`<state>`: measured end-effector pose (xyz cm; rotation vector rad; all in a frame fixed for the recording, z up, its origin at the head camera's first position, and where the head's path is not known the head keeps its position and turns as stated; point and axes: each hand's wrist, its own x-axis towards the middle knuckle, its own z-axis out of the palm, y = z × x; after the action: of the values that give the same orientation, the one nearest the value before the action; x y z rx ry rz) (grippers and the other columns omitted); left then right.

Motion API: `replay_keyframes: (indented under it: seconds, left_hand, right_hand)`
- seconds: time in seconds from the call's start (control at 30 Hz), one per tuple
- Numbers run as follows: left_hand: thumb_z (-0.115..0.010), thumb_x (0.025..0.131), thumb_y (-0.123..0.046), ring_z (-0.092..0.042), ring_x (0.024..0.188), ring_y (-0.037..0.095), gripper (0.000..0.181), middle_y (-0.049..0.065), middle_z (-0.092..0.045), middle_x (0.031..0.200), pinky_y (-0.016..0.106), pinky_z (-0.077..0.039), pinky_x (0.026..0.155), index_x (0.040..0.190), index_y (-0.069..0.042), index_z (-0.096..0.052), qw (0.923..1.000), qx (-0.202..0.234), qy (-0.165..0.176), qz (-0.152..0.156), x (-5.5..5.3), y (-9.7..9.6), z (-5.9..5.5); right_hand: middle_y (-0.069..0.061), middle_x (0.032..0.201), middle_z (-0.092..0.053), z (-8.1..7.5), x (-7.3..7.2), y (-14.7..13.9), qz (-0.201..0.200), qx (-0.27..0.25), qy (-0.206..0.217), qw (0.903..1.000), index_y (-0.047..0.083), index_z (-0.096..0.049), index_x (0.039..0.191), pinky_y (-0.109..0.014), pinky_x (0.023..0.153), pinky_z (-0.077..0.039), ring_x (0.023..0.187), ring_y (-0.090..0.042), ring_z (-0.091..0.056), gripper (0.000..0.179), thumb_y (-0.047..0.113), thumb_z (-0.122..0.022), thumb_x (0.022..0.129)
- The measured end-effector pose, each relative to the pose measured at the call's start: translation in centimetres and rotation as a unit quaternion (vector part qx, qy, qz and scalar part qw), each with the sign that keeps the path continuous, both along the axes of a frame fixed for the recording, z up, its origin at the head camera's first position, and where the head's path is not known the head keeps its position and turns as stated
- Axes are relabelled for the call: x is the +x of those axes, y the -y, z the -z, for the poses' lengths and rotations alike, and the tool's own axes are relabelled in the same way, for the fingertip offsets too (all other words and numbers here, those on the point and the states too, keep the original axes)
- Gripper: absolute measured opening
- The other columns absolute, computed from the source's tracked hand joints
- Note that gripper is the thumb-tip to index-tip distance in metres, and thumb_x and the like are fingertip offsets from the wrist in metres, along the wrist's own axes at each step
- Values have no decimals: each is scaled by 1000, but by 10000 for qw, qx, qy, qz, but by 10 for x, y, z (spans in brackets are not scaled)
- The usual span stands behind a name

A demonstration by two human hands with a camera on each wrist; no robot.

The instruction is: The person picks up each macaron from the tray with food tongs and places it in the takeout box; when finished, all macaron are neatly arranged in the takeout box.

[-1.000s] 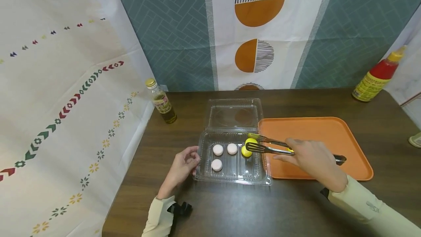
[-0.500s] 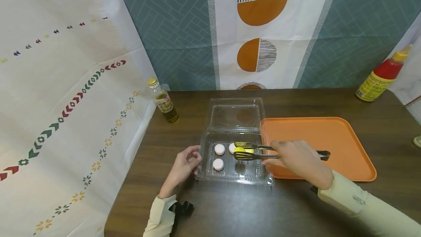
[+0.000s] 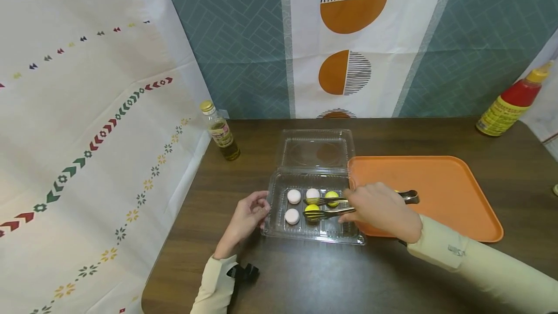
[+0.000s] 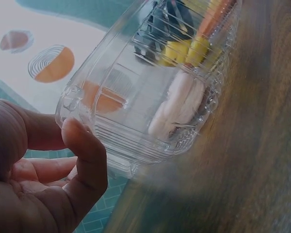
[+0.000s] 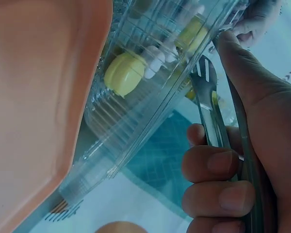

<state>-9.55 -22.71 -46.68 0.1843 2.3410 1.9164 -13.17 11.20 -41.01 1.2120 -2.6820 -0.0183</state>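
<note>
My right hand (image 3: 383,210) grips metal tongs (image 3: 410,197) over the clear plastic clamshell box (image 3: 301,234). Between the tongs' slotted tips is a yellow macaron (image 3: 312,211), low in the box's front row. Another yellow macaron (image 3: 332,195) sits behind, partly covered by the tongs. Three pale pink macarons stand in the box: one at back left (image 3: 294,196), one at front left (image 3: 292,216), one at back middle (image 3: 313,193). At the box's left rim, my left hand (image 4: 48,165) pinches the edge between thumb and finger.
An orange tray (image 3: 457,207) lies right of the box, with a bit of yellow (image 3: 396,191) showing behind my right hand. The box's lid (image 3: 317,151) lies open toward the wall. An oil bottle (image 3: 223,134) stands at back left, a red-and-yellow squeeze bottle (image 3: 507,105) at back right.
My right hand has moved left with the tongs, carrying one yellow macaron from beside the other to the front middle of the box. My left hand stays at the rim.
</note>
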Motion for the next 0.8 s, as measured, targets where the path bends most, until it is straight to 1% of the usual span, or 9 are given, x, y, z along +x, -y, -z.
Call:
replay_keyframes:
  seconds: [0.13, 0.3, 0.47, 0.63, 0.73, 0.8]
  left_hand:
    - [-56, 96, 12, -52, 60, 12, 37, 18, -58, 91, 23, -47, 49, 132, 19, -48, 10000, 59, 24, -27, -1, -2, 0]
    - [-56, 96, 12, -53, 61, 11, 37, 17, -58, 92, 23, -48, 50, 132, 18, -49, 10000, 33, -12, 2, -1, -4, 0]
    - [-57, 96, 12, -53, 60, 11, 36, 16, -58, 91, 24, -48, 49, 131, 18, -50, 10000, -7, -41, -35, -1, -5, 0]
    - [-57, 96, 12, -53, 60, 12, 37, 16, -58, 91, 24, -48, 49, 132, 18, -50, 10000, -29, 7, -32, -1, -5, -1]
    - [-57, 96, 12, -52, 59, 12, 37, 16, -58, 90, 23, -47, 49, 132, 18, -50, 10000, -6, 42, -80, 0, -4, -2]
    - [-57, 96, 12, -52, 59, 13, 37, 15, -58, 90, 24, -47, 49, 132, 18, -50, 9999, -11, 51, -96, 0, -3, -2]
  right_hand:
    - [10, 55, -20, 0, 1, 1, 1, 39, 77, 10000, 15, -50, 69, -21, 43, -13, 45, -5, -18, 56, 63, -78, 74]
    - [9, 55, -19, 3, 2, -1, -16, 93, 118, 9999, 15, -50, 69, -21, 43, -11, 45, -5, -17, 57, 62, -81, 70]
    - [9, 53, -25, 9, 1, 0, 26, 59, 321, 9995, 14, -54, 71, -20, 42, -13, 44, -5, -20, 57, 64, -81, 70]
    - [8, 53, -29, 11, -1, 0, 55, 58, 232, 9997, 12, -54, 72, -21, 41, -15, 44, -6, -23, 61, 67, -81, 68]
    - [8, 53, -31, 11, -3, -1, 93, 52, 274, 9996, 11, -56, 75, -21, 40, -18, 44, -6, -26, 62, 68, -80, 69]
    - [8, 53, -33, 10, -4, -3, 165, -3, 428, 9989, 9, -60, 81, -21, 40, -20, 44, -6, -29, 62, 67, -80, 70]
